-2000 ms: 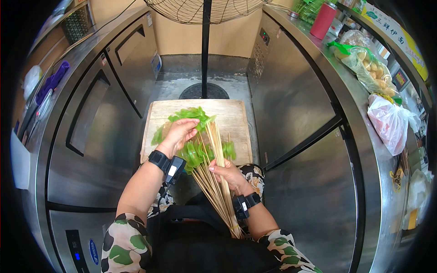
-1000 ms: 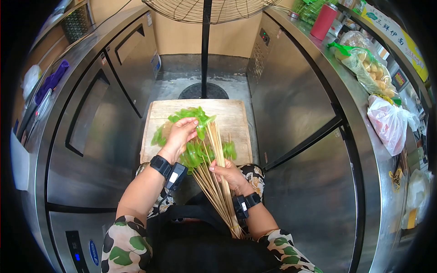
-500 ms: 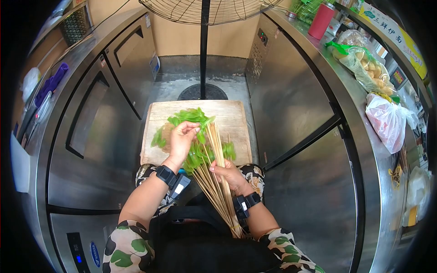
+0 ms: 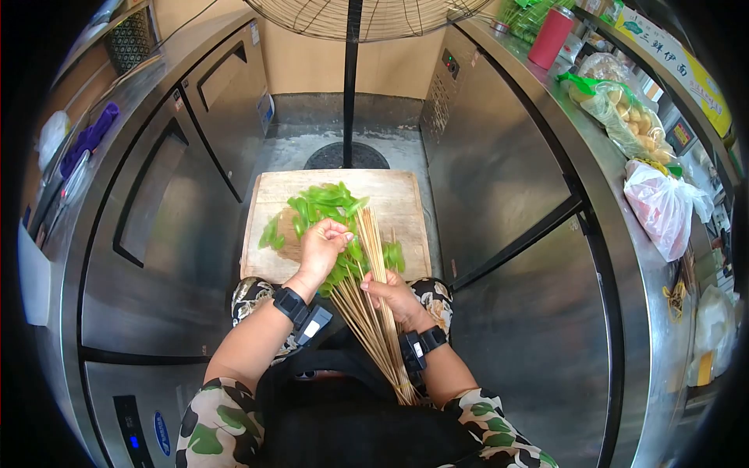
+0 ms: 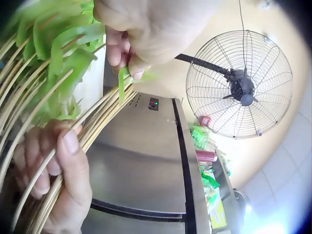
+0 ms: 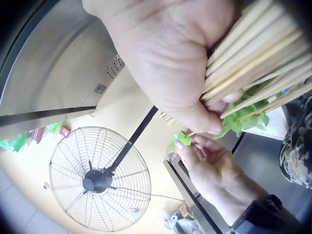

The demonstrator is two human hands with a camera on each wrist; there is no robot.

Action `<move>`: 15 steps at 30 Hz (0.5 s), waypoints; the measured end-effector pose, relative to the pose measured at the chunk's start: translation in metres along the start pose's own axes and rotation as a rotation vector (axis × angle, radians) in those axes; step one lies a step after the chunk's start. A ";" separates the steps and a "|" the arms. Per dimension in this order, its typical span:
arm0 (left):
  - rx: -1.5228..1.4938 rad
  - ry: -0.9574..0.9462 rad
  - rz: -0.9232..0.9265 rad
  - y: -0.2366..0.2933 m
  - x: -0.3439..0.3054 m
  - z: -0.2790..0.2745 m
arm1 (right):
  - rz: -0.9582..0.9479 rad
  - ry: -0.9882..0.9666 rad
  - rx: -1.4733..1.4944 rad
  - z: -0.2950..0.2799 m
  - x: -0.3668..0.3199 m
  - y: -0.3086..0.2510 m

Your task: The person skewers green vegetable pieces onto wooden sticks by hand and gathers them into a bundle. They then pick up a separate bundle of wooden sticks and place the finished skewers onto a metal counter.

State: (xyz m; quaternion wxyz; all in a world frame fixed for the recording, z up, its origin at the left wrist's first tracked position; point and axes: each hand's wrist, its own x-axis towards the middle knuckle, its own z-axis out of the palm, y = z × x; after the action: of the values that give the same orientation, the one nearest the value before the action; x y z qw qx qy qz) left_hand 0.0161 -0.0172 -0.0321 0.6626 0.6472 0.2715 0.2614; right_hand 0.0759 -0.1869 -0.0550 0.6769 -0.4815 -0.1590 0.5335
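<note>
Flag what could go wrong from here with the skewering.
The left hand pinches a green slice at the end of a skewer; a slip might prick it.
The right hand grips a thick bundle of bare sticks, which could fan out or slide.
Loaded skewers crowd beside that bundle, so their slices may get knocked.

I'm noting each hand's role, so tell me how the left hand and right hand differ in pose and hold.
The left hand pinches a small green piece at its fingertips; the right hand wraps round a bundle of thin sticks.
In the head view, the left hand is over the wooden board, while the right hand sits nearer the person's body.
Both are bare and wear a black strap at the wrist.
</note>
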 end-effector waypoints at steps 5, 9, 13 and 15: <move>0.071 -0.019 -0.036 0.001 0.001 -0.005 | -0.007 -0.001 -0.011 -0.002 0.001 0.003; 0.133 -0.044 -0.060 0.002 0.002 -0.006 | -0.019 0.012 -0.038 -0.003 0.002 0.004; 0.164 -0.069 -0.109 -0.008 0.006 -0.010 | -0.042 0.035 -0.086 -0.001 0.002 0.005; 0.273 -0.065 -0.068 -0.019 0.011 -0.010 | -0.067 0.061 -0.094 0.005 -0.003 0.000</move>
State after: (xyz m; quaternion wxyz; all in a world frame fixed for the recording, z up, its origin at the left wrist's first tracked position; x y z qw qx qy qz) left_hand 0.0171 -0.0025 -0.0512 0.5853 0.7298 0.3048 0.1785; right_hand 0.0715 -0.1872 -0.0519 0.6755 -0.5231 -0.1790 0.4878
